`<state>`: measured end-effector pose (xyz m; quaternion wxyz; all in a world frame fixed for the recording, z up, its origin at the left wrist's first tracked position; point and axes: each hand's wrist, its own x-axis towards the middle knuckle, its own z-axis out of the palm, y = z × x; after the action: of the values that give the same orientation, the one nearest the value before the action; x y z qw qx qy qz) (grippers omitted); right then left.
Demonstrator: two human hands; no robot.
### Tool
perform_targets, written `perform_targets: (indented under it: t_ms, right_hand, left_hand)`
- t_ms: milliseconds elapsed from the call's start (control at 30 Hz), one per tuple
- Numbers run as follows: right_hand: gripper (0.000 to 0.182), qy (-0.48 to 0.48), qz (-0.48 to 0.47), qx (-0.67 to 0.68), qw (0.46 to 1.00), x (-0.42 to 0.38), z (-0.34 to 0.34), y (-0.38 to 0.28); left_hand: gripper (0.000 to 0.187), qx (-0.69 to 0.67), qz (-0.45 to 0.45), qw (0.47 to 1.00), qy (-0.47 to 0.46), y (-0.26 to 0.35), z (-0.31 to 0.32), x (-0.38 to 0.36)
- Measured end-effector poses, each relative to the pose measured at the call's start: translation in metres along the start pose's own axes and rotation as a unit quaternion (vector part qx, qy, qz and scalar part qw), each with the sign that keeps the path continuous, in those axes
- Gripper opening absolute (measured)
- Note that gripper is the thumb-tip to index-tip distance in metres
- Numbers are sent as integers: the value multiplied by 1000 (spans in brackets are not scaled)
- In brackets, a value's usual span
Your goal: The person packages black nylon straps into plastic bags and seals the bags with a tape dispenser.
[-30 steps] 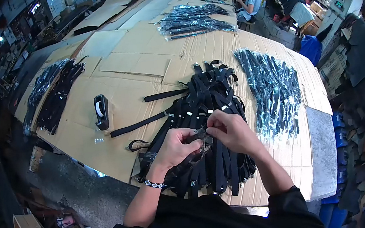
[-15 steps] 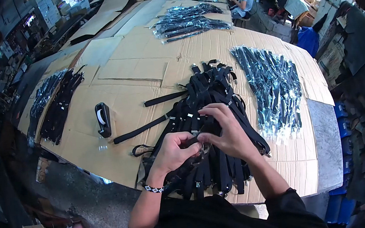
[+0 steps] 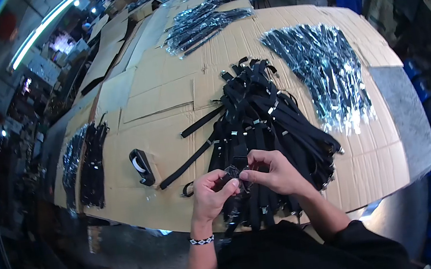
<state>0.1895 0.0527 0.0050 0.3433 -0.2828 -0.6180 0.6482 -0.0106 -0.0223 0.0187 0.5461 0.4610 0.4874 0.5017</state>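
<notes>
Two bare hands meet at lower centre of the frame, above the near end of a heap of black straps (image 3: 263, 123). Left hand (image 3: 210, 194), with a beaded wristband (image 3: 202, 240), and right hand (image 3: 275, 173) each pinch closed on one small black strap end (image 3: 233, 173) held between them. Cardboard-covered table (image 3: 167, 94) carries the heap. Tape dispenser (image 3: 142, 167) stands left of the heap. Bagged straps (image 3: 324, 68) lie in a glossy spread at upper right; another bagged batch (image 3: 201, 23) lies at upper centre. Dark strap bundles (image 3: 86, 162) rest along the left edge.
</notes>
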Motion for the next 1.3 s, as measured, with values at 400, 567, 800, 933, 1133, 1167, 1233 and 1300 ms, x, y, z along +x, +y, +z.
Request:
perform_targets:
  t_ms: [400, 567, 800, 933, 1133, 1167, 1233, 1300]
  right_hand:
    - [25, 26, -73, -8, 997, -16, -1, -2]
    - [26, 45, -87, -23, 995, -26, 4, -8]
    - [29, 55, -119, -20, 991, -32, 17, 0]
    - [27, 43, -183, 3, 982, -32, 20, -6]
    - [28, 53, -173, 18, 983, -37, 26, -16]
    - [29, 61, -169, 9, 984, -39, 28, -18]
    - [29, 85, -175, -42, 980, -42, 28, -24]
    - [29, 98, -162, -50, 981, -44, 30, -23]
  left_hand:
    - [14, 11, 8, 1000, -16, 0, 4, -8]
    - [17, 62, 10, 998, 7, 2, 7, -11]
    - [20, 5, 19, 998, 55, -1, 9, -16]
    - [21, 23, 28, 999, 4, 12, 0, -19]
    - [20, 70, 65, 995, 21, 31, 11, -27]
    - [20, 94, 75, 993, 19, 26, 5, -27]
    - [21, 119, 87, 989, 20, 25, 3, -25]
    - [19, 120, 83, 989, 33, 26, 10, -31]
